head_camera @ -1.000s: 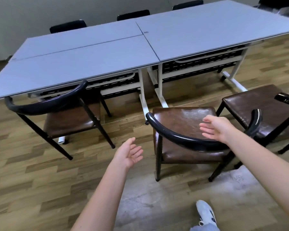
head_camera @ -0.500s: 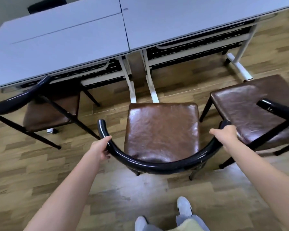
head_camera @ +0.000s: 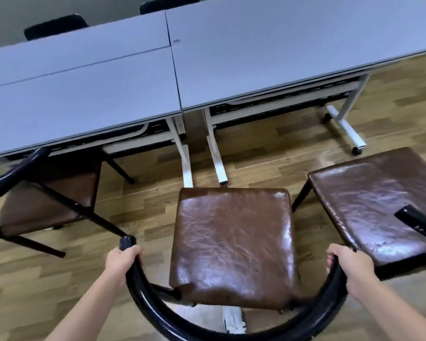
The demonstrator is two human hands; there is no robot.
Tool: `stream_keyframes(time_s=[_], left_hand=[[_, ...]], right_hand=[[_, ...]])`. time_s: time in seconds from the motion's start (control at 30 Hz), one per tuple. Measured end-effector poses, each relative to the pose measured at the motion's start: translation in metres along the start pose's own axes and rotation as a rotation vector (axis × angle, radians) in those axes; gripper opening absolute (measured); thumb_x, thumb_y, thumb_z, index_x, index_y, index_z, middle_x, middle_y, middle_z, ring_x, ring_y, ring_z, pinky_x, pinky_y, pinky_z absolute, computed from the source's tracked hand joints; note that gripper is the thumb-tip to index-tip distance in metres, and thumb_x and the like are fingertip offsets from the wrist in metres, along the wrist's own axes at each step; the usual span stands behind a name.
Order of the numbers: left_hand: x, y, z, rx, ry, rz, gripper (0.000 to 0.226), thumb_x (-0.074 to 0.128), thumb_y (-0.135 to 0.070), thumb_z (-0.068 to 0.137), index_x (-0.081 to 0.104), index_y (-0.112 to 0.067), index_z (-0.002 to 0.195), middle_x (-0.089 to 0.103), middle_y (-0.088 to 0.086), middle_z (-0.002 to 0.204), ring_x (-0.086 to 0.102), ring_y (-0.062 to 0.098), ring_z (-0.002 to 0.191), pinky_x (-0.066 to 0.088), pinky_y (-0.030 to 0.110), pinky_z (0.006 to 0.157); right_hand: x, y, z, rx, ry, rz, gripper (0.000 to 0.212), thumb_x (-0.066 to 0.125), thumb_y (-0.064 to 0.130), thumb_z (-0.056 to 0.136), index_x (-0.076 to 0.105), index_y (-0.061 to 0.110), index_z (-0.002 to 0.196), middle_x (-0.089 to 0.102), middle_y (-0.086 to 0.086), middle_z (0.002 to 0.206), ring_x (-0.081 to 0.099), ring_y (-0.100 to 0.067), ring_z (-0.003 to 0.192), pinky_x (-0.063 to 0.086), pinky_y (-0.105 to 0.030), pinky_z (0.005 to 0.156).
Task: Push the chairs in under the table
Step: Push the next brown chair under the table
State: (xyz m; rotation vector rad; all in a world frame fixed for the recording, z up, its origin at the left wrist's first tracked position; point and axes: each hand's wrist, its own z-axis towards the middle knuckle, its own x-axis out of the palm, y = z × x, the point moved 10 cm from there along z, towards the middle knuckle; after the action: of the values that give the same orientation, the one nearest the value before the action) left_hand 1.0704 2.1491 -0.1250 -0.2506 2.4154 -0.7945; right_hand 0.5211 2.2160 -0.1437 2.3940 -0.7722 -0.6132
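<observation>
Before table (head_camera: 268,57): three chairs (head_camera: 234,242), two hands (head_camera: 122,260)

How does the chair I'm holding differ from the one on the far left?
The held chair stands clear of the table; the left chair has its seat partly under the edge. Both hands, left hand and right hand, grip the held chair's backrest; nothing touches the left chair. Both share brown seats and black curved backrests.

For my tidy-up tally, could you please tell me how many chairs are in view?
5: one held chair centre, one chair right, one chair left partly under the table, two chair backs beyond it. Others may be hidden.
</observation>
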Motion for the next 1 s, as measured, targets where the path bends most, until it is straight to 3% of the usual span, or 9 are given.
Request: stream_keyframes(time_s=[0.17,0.37,0.6,0.87,1.0], left_hand=[[-0.011,0.002,0.009,0.001,-0.078,-0.081,0.006,0.06,0.005,0.076,0.056,0.006,0.08,0.054,0.016,0.063,0.048,0.025,0.055,0.038,0.029,0.055],[-0.022,-0.023,0.039,-0.042,-0.174,-0.176,0.011,0.063,0.008,0.072,0.058,0.014,0.079,0.057,0.019,0.065,0.051,0.027,0.057,0.04,0.03,0.055],[-0.004,-0.107,0.093,0.002,-0.153,-0.249,0.004,0.056,0.006,0.077,0.053,0.004,0.076,0.052,0.016,0.061,0.047,0.024,0.052,0.039,0.029,0.053],[0.036,-0.184,0.149,0.043,-0.119,-0.304,0.008,0.055,0.008,0.076,0.05,0.001,0.078,0.049,0.015,0.056,0.046,0.024,0.049,0.045,0.036,0.055],[0.047,-0.22,0.177,0.028,-0.111,-0.334,0.013,0.055,0.006,0.075,0.048,-0.002,0.084,0.049,0.014,0.058,0.047,0.023,0.047,0.043,0.028,0.047]], right_hand=[[0.037,0.046,0.003,-0.098,0.021,-0.035,0.014,0.054,-0.008,0.072,0.048,0.001,0.063,0.045,-0.009,0.048,0.04,-0.024,0.048,0.035,-0.027,0.048],[0.118,0.098,0.023,-0.152,0.1,-0.091,0.018,0.054,-0.008,0.073,0.045,0.004,0.062,0.043,-0.004,0.035,0.039,-0.017,0.029,0.034,-0.019,0.039],[0.208,0.164,0.059,-0.164,0.149,-0.068,0.019,0.052,-0.008,0.079,0.047,0.002,0.064,0.045,-0.01,0.055,0.039,-0.022,0.051,0.032,-0.028,0.05],[0.288,0.242,0.102,-0.215,0.177,-0.113,0.012,0.055,-0.006,0.073,0.05,0.003,0.066,0.049,-0.008,0.04,0.042,-0.022,0.047,0.038,-0.027,0.049],[0.326,0.277,0.116,-0.222,0.189,-0.121,0.017,0.053,-0.006,0.073,0.046,0.004,0.061,0.048,-0.012,0.046,0.042,-0.022,0.044,0.039,-0.027,0.048]])
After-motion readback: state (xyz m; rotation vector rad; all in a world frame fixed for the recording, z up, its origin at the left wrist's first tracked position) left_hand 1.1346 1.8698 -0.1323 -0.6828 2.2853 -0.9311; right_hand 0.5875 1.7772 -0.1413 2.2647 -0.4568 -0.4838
